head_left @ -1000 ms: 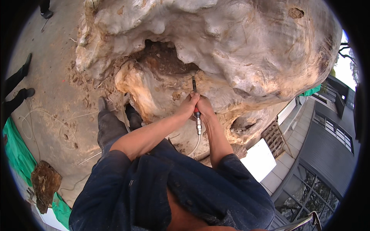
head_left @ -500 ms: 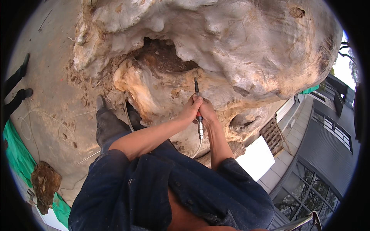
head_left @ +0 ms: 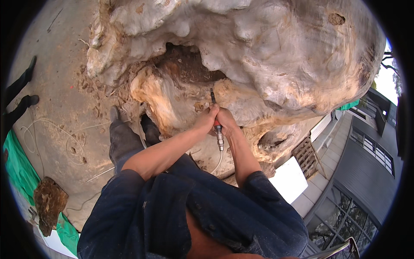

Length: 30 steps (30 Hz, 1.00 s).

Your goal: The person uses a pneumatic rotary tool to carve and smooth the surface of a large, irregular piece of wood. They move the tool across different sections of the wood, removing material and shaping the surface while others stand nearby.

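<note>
You have a big lump of wood (head_left: 276, 47) with a dark hole (head_left: 187, 64) in it. Just below the hole is your tool (head_left: 219, 135). Your left hand (head_left: 208, 120) and right hand (head_left: 227, 120) are curled closed around it, close together. Hold it steady, push gently, and watch its tip (head_left: 211, 91); I can't tell if it touches the wood
</note>
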Motion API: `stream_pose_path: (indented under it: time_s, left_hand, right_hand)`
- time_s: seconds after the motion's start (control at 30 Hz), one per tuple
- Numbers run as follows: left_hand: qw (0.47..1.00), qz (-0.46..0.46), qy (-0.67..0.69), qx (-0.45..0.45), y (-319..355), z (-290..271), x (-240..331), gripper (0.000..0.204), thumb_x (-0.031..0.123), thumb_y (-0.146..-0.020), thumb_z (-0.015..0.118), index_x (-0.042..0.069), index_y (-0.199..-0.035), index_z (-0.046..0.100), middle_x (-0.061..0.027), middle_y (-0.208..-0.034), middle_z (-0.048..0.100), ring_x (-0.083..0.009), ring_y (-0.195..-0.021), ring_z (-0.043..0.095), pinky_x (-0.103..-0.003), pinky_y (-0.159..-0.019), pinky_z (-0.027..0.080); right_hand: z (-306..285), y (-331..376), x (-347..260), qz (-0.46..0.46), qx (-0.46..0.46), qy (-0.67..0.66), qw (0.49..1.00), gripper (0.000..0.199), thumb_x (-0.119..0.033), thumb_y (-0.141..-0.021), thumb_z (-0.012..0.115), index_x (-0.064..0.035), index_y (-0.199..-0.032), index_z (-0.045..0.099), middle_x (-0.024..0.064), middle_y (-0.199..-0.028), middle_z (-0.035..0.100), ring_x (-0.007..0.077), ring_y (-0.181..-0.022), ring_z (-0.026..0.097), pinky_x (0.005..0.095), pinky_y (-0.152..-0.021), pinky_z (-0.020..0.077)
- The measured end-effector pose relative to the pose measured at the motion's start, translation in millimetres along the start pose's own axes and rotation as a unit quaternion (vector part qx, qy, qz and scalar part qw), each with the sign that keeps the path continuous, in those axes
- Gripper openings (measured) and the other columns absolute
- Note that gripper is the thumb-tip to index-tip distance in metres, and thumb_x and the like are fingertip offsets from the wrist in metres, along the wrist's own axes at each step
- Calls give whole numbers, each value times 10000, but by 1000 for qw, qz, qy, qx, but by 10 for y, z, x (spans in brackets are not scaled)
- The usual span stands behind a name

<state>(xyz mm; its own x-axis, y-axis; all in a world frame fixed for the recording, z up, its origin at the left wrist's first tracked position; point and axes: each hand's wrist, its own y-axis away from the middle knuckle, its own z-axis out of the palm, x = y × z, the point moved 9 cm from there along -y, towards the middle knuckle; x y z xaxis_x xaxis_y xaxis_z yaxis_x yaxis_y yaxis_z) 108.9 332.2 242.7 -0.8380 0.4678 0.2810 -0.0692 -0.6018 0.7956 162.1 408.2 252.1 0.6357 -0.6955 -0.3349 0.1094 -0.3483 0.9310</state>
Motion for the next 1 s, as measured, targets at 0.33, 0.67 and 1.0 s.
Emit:
stream_pose_path:
  time_s: [0.33,0.67,1.0]
  left_hand:
    - [999,9,-35,18,-14,-32,7,700,662,-1030,489,20,-1300,560,-76,-887,606,-183,-721,639,-403,-556,625]
    - [1000,3,-11,3,-153,-1,120,655,650,-1006,532,25,-1196,573,-54,-776,563,-151,-618,607,-371,-492,602]
    - [1000,-6,-22,4,-148,-41,165,581,617,-990,571,42,-1075,572,-24,-690,510,-141,-521,557,-365,-425,558]
  right_hand:
    - [26,-61,50,18,-35,-28,999,328,-310,-1051,630,7,-969,652,97,-710,630,194,-472,568,335,-402,470]
    - [15,-216,-36,14,-44,-66,997,308,-282,-1060,572,-6,-952,658,100,-677,621,197,-469,564,350,-396,460]
    - [44,-244,25,26,-64,-104,992,309,-301,-1072,575,-12,-987,638,83,-660,605,181,-470,554,336,-389,456]
